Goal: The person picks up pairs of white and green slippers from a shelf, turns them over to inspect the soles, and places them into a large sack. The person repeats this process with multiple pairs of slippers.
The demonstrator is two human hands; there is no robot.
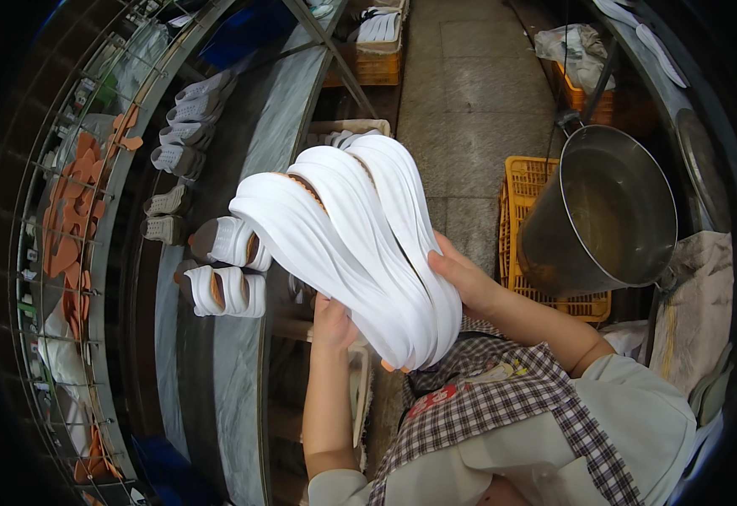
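Observation:
A bundle of white shoe soles is held up in front of my body, the soles pressed side by side with wavy ridged sidewalls. Tan-brown edges show in the gaps between them. My left hand is closed on the bundle's lower left side, its fingertips mostly hidden underneath. On the right side my right hand grips the outer sole, thumb on the sidewall and fingers behind. More white soles stand on the bench to the left, beside a white-and-brown pair.
Grey sneakers line the long bench at left. Beyond it, a wire rack holds orange insole-shaped pieces. At right, a large metal pot stands by yellow crates. A concrete aisle runs ahead.

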